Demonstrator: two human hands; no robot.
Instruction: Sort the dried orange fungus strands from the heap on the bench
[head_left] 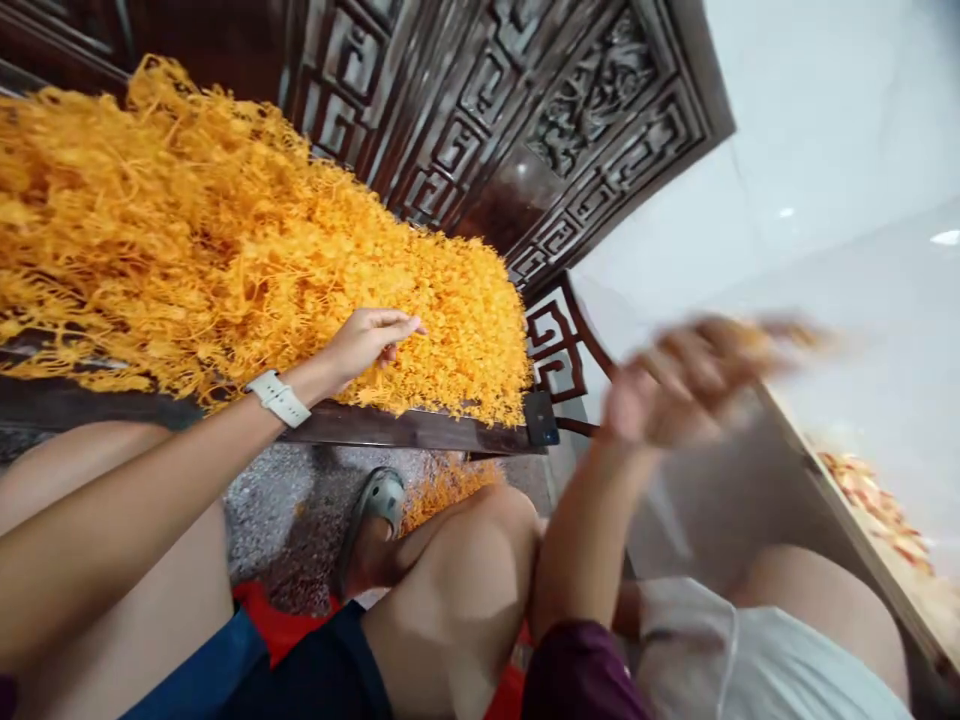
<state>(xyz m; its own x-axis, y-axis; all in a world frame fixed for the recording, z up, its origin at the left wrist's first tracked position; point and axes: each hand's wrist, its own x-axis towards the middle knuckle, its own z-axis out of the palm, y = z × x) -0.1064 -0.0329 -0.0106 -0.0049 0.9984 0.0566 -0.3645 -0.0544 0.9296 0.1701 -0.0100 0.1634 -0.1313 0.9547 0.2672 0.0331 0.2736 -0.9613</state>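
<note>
My left hand (369, 345), with a pale watch (278, 398) on the wrist, is over the front part of a big heap of orange-yellow stringy pieces (247, 250). Its thumb and forefinger are pressed together; whatever is between them is too small or hidden to make out. Raised to the right, away from the heap, my right hand (675, 385) is smeared by motion. Something yellowish blurs near its fingertips, but I cannot tell what it is or whether the fingers grip it. The heap lies on a dark wooden bench (420, 430).
A carved wooden backrest (487, 120) rises behind the heap. A dark phone-like object (541, 418) lies at the bench's right end. Red and yellow pieces (874, 505) lie on a surface at right. Another person's knee (825, 610) is close by. Orange bits (450, 490) cover the floor beside a grey clog (384, 498).
</note>
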